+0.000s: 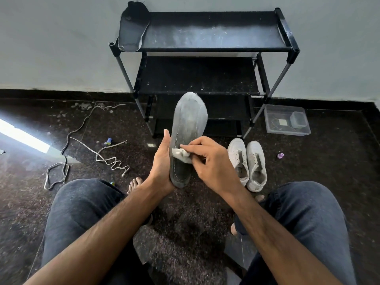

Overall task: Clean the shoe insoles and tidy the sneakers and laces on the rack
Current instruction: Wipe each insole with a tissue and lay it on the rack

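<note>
Floor (185,233): dark speckled stone, polished, with a bright glare patch at far left. Wall behind is pale and matt.

Rack (213,47): black tiered frame on thin grey metal legs, standing against the wall directly ahead. Top shelf is dusty and streaked. Second insole (132,30) lies at the shelf's left end, dark, flat, its heel overhanging the front rail.

Sneakers (246,164): white pair, unlaced, side by side on the floor just right of the hands, toes toward the rack. Uppers look soft and scuffed grey.

Laces (112,159): two loose cords on the floor, well to the left, one pale and kinked, one darker and longer.

Insole (188,130) in work: grey, thin, foam-like, stitched line along its edge. Long axis runs away from the person, toe up toward the rack, heel down in the palm. Heel half darker than the toe half.

Left hand (162,167): closed around the heel end from the left side, thumb up along the edge.

Right hand (207,159): fingertips pinched on a small white wipe (182,154), pressed flat at mid-length.

Judgement: wiping step under way. The right hand is the working one; strokes should follow the long axis, toe-ward.
</note>
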`<state>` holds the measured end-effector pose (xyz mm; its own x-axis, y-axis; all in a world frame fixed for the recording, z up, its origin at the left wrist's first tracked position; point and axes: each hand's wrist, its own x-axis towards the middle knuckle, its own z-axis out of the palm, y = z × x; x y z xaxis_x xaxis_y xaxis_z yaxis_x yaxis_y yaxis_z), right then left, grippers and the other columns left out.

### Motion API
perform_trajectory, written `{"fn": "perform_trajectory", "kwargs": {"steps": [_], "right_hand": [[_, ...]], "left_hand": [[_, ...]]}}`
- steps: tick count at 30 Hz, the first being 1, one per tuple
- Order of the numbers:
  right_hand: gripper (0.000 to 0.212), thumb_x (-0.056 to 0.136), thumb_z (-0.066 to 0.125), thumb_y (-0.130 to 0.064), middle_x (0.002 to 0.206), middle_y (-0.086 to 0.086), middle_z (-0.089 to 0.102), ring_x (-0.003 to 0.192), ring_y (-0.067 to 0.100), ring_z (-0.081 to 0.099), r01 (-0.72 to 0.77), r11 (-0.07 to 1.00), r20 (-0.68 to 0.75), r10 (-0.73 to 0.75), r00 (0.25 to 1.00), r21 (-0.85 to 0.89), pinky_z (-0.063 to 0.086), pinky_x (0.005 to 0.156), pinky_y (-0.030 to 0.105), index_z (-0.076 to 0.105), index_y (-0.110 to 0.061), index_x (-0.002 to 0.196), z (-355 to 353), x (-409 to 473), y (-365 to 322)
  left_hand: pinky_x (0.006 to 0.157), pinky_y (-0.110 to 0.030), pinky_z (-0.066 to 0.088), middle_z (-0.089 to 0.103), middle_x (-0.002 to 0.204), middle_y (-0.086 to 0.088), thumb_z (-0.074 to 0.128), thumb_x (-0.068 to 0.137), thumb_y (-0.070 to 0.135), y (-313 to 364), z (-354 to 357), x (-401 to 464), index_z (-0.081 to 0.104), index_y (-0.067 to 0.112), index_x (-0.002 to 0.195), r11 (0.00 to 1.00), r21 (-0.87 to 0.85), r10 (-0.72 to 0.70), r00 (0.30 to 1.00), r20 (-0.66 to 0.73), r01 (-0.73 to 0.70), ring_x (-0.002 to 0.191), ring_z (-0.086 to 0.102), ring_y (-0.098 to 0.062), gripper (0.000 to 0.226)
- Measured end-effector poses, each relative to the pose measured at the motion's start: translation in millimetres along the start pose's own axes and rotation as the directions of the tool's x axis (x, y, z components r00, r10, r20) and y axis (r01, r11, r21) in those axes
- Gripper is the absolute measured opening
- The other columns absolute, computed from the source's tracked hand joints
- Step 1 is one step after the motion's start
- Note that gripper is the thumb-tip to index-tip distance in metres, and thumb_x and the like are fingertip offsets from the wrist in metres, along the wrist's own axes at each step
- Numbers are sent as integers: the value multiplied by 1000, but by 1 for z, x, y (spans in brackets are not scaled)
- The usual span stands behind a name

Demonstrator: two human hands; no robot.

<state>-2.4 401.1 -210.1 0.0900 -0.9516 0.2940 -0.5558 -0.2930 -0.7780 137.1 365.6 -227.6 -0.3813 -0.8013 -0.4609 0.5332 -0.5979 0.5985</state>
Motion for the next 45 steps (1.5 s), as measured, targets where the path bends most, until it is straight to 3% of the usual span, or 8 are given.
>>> {"fn": "perform_trajectory", "kwargs": {"steps": [8, 13, 18, 22, 26, 31, 37, 45], "right_hand": [[28, 93, 68, 0, 108, 4, 65, 101, 11, 64, 50, 994, -220, -71, 973, -100, 57, 90, 25, 73, -4, 121, 0, 2, -2], [31, 93, 67, 0, 106, 2, 63, 98, 17, 59, 160, 974, 13, -160, 987, -162, 52, 91, 30, 73, -8, 123, 9, -8, -10], [24, 90, 68, 1, 101, 0, 65, 97, 9, 62, 127, 991, 176, -130, 976, 30, 53, 89, 22, 78, -7, 110, 6, -11, -13], [18, 87, 73, -4, 99, -3, 64, 94, 7, 60, 172, 984, 336, -175, 926, 39, 47, 84, 16, 81, -12, 102, -7, -15, -11], [17, 83, 72, 3, 90, 0, 66, 86, 11, 63, 104, 987, 191, -126, 973, 124, 49, 73, 17, 82, -8, 89, -23, -5, -7], [25, 89, 68, 6, 101, 4, 67, 99, 15, 67, 12, 995, -124, 0, 992, 99, 60, 83, 25, 78, -6, 108, -20, 2, -3], [32, 89, 67, 2, 103, 1, 63, 95, 16, 61, 92, 983, 44, -86, 995, -160, 54, 90, 27, 74, -6, 119, 13, -14, -3], [18, 83, 71, -7, 91, -3, 71, 72, 10, 64, -170, 927, 294, 68, 953, 334, 48, 67, 16, 82, -9, 98, 4, -20, -22]], "left_hand": [[86, -35, 61, 71, 124, -13, 30, 104, 62, -7, 12, -9, 62, 7, 134, 999, -10, -34, 994, 107, 35, 112, 71, -24, 70], [120, -47, 36, 50, 149, -28, 34, 97, 75, -2, 3, -5, 44, -1, 149, 998, -11, -61, 995, 79, 62, 140, 51, -36, 92], [120, -56, 32, 58, 142, -27, 30, 98, 74, 5, -4, -3, 68, 13, 131, 998, -11, -55, 997, 53, 56, 136, 52, -44, 79], [113, -54, 44, 59, 146, -14, 30, 109, 49, 6, -7, 2, 40, 12, 154, 997, -83, 5, 998, 57, 0, 141, 49, -36, 60], [97, -50, 54, 39, 158, -25, 45, 108, 37, 7, -1, 0, 32, 12, 158, 991, -127, 47, 996, 75, -37, 137, 53, -37, 57], [80, -39, 61, 62, 139, -17, 37, 109, 39, 5, 3, 0, 39, 8, 154, 991, -83, 105, 994, -6, -106, 109, 72, -27, 55], [120, -45, 36, 52, 146, -31, 22, 108, 55, 2, -3, -4, 39, 6, 154, 999, -32, 29, 999, 27, -28, 139, 51, -35, 68], [110, -60, 45, 52, 151, -18, 22, 109, 54, 0, -11, 4, 33, 21, 158, 987, -130, 102, 993, 54, -94, 139, 51, -39, 60]]}}
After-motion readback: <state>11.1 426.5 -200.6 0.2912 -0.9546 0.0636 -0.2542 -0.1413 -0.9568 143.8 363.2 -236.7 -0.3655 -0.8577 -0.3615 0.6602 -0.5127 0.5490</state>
